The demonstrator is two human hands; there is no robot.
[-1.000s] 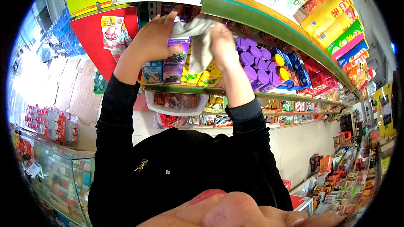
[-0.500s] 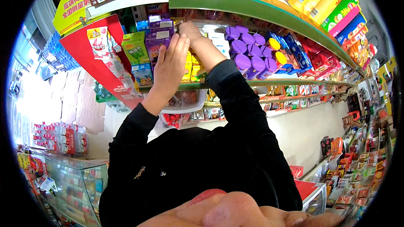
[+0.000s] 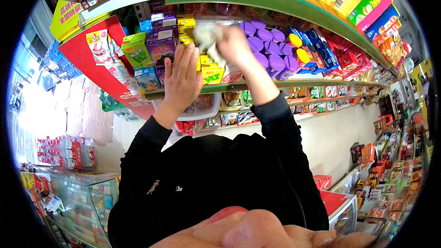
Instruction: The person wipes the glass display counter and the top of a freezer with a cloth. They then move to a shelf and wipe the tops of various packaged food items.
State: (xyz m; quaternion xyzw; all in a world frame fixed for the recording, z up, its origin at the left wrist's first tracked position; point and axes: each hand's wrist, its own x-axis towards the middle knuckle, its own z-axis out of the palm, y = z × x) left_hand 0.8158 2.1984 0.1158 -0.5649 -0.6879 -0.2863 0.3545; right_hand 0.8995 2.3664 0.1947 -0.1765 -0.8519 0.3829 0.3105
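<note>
**Wiping cloth held up at the shop shelf**

Clutching a pale grey cloth (image 3: 205, 36), the right hand (image 3: 234, 46) is closed in a fist around it, and the bunched fabric sticks out to the left of the knuckles. The cloth sits high against the goods on the green-edged shelf (image 3: 257, 85), just above a yellow box (image 3: 212, 74) and touching or nearly touching the stacked yellow packs behind it; which of the two cannot be told.

Just left of it, the left hand (image 3: 182, 79) is flat and open, fingers together and pointing up, its palm toward the shelf front. It holds nothing and lies over the purple cartons (image 3: 161, 48) and the shelf edge. Beside those cartons stands a green carton (image 3: 135, 51), with a blue pack (image 3: 148, 79) under it.

To the right of the cloth, rows of round purple lids (image 3: 268, 48) fill the shelf, then a few yellow lids (image 3: 298, 48) and blue and red boxes (image 3: 328, 53). Under the left wrist a clear plastic tub (image 3: 204, 108) rests on the lower shelf. Both black sleeves (image 3: 275, 124) rise from the lower edge of the view.
</note>
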